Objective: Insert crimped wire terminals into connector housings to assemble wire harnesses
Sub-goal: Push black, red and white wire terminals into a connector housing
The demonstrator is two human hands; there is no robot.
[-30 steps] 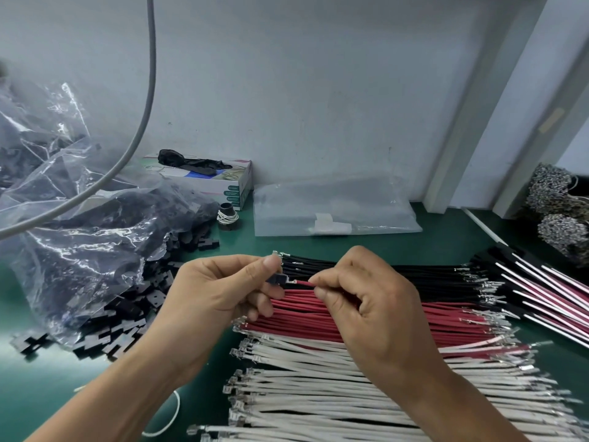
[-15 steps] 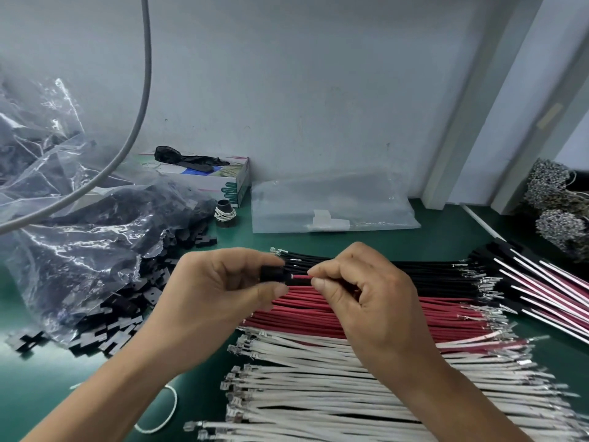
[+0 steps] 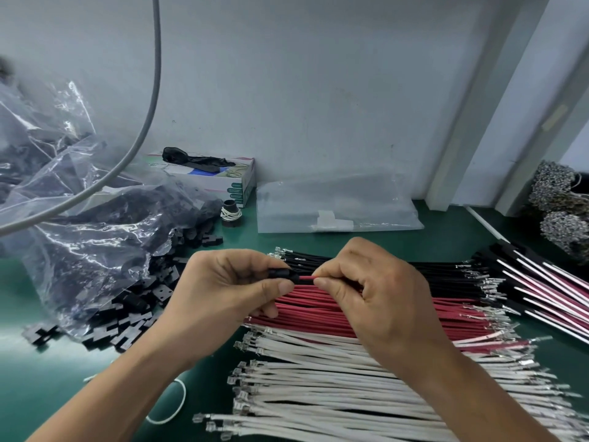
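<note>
At frame centre, your left hand (image 3: 229, 291) pinches the housing (image 3: 282, 274); your right hand (image 3: 376, 298) grips the red wire (image 3: 306, 278). Push straight until seated.

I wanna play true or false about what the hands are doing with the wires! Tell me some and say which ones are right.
1. The left hand holds a black connector housing. True.
2. The right hand pinches a white wire. False: it pinches a red wire.
3. The white wires lie nearest the person, in front of the red wires. True.
4. The loose black housings spill from a cardboard box. False: they spill from a clear plastic bag.
5. The table is green. True.
</note>
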